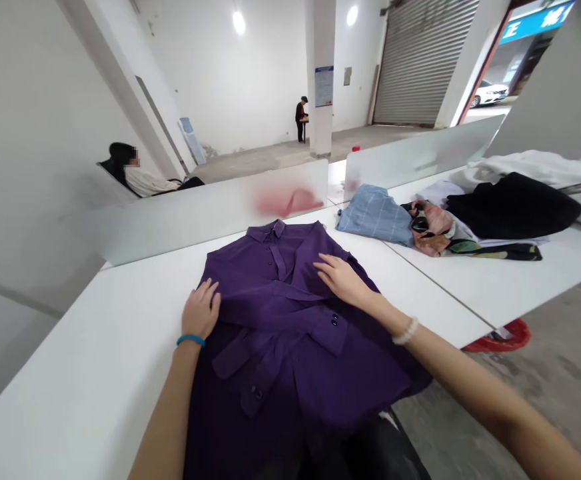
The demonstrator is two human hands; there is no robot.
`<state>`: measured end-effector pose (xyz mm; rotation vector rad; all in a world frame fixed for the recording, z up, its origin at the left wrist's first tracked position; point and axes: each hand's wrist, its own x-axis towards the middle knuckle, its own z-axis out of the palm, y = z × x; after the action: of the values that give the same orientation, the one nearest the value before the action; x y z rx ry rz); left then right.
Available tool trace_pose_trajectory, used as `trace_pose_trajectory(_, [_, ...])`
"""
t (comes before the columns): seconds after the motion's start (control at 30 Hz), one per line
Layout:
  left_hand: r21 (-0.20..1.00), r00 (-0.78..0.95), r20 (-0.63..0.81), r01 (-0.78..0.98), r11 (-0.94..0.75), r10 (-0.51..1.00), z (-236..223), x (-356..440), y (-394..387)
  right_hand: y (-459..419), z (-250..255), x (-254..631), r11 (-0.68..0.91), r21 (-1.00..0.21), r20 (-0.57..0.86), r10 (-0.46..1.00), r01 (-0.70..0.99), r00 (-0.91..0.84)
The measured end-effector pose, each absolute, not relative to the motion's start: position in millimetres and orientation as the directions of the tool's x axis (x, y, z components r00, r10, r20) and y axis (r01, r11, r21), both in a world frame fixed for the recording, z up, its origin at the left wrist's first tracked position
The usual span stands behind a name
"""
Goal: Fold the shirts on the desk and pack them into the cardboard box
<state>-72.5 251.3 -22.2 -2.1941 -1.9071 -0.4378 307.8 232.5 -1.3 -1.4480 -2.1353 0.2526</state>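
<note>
A purple button-up shirt [280, 307] lies front side up on the white table [105, 347], its collar pointing away from me. Both sleeves are folded across its front, and dark buttons show on the cuffs. The lower hem hangs past the near table edge. My left hand [201, 310] rests at the shirt's left edge, fingers stretched out and lying on the cloth. On the right side of the chest, my right hand [343, 279] touches the fabric with its fingers extended. Neither hand grips the shirt.
A folded light-blue checked garment [375, 215], a patterned cloth [435, 230] and a black garment [515, 205] lie at the right. Frosted dividers [210, 213] line the table's far edge. A red basket [513, 335] sits below. Two people are beyond the dividers.
</note>
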Motion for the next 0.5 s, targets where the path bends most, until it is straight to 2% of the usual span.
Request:
trace_pose_trajectory(0.1, [0.014, 0.174, 0.248, 0.983, -0.183, 0.953, -39, -64, 259, 279, -3, 294, 0.320, -0.210, 0.226, 0.935, 0.924, -0.273])
trace_pose_trajectory(0.17, [-0.005, 0.182, 0.204, 0.983, -0.185, 0.962, -46, -65, 260, 304, -10, 295, 0.256, -0.139, 0.173, 0.958, 0.957, -0.231])
trace_pose_trajectory(0.37, [-0.065, 0.189, 0.164, 0.981, -0.181, 0.968, -49, -71, 260, 348, -39, 324, -0.020, -0.152, 0.030, 0.999, 0.988, 0.025])
trace_pose_trajectory(0.5, [-0.080, 0.195, 0.167, 0.980, -0.184, 0.966, -49, -71, 259, 360, -47, 331, -0.112, -0.153, -0.002, 0.994, 0.982, 0.113])
